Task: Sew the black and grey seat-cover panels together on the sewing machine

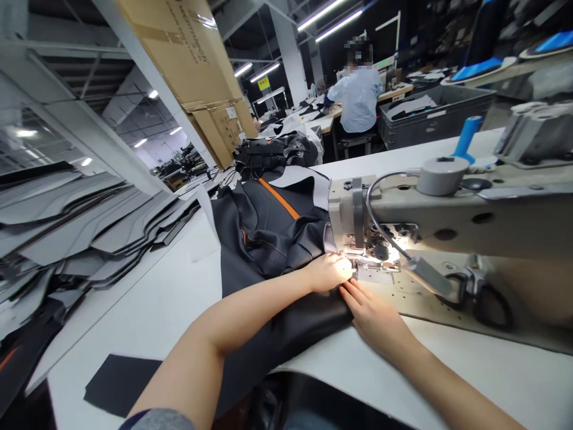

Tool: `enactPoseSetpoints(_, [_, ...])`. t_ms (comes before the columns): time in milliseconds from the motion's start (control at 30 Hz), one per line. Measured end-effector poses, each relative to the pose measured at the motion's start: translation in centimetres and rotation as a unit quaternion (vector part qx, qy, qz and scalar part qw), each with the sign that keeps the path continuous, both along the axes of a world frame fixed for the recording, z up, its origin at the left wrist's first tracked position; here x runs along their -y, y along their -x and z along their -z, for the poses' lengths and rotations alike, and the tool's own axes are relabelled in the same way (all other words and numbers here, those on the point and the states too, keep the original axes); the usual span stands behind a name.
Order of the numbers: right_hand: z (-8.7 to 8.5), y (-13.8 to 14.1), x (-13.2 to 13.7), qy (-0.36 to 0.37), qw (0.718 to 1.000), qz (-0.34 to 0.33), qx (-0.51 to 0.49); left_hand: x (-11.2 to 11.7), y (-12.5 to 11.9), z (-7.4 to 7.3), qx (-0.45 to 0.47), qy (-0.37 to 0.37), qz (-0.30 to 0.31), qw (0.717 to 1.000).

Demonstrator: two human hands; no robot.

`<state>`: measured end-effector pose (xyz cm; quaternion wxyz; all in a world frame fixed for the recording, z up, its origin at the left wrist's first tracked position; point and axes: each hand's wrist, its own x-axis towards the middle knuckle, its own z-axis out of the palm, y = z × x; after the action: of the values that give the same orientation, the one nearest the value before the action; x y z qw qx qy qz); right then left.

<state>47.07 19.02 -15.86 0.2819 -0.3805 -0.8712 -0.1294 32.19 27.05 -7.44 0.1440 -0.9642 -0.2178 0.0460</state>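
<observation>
The black sheet of material lies across the counter, just left of the sewing machine, its near part drawn up to the lit stitching area while the rest bunches in folds behind, probably so that the bulk stays out of the way. The left hand is bent over the material right beside the needle end; its fingertips are washed out by light, so I cannot tell whether they pinch or merely press. The right hand lies flatter, fingers stretched forward and close together on the edge of the material, which looks like a way to keep that edge level and lined up. An orange strip shows on the folded portion farther back. The small lamp on its bendable neck points at the fingertips (sensible, given how dark the material is). Scissors rest on the machine bed behind the lamp, seemingly parked within easy reach of the right hand. A loose dark piece sits apart near the left forearm, and layered grey pieces lie farther left, clear of the machine. Beyond, a co-worker sits beside a grey crate.
</observation>
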Motion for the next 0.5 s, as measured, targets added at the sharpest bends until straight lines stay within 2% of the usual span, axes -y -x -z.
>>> enactPoseSetpoints(67, [0.0, -0.5, 0.1, 0.003, 1.000, -0.012, -0.011, -0.4, 2.1, -2.7, -0.006, 0.024, 0.010, 1.000])
enactPoseSetpoints(100, [0.1, -0.9, 0.1, 0.013, 0.999, -0.029, -0.024, -0.6, 3.8, -4.2, 0.004, 0.031, -0.032, 0.999])
enactPoseSetpoints(167, [0.3, -1.7, 0.0, 0.049, 0.993, -0.086, -0.064, -0.6, 8.3, -6.7, 0.037, 0.019, -0.210, 0.977])
enactPoseSetpoints(233, [0.7, -2.4, -0.4, 0.086, 0.978, -0.153, -0.110, 0.4, 13.5, -7.9, 0.050, -0.008, -0.403, 0.914])
enactPoseSetpoints(267, [0.9, -2.7, -0.7, 0.095, 0.972, -0.173, -0.131, 1.4, 16.0, -7.9, 0.045, -0.016, -0.470, 0.882])
enactPoseSetpoints(300, [1.2, -2.9, -0.9, 0.100, 0.967, -0.182, -0.145, 2.7, 18.0, -7.5, 0.035, -0.019, -0.512, 0.858])
enactPoseSetpoints(367, [1.7, -3.1, -1.3, 0.102, 0.965, -0.176, -0.165, 5.6, 20.7, -5.9, 0.018, -0.009, -0.549, 0.836])
enactPoseSetpoints(433, [2.2, -3.4, -1.4, 0.118, 0.964, -0.167, -0.171, 8.5, 21.5, -4.1, 0.010, 0.006, -0.553, 0.833])
enactPoseSetpoints(500, [2.6, -3.9, -1.3, 0.153, 0.957, -0.172, -0.179, 11.5, 20.9, -2.8, 0.007, 0.028, -0.534, 0.845])
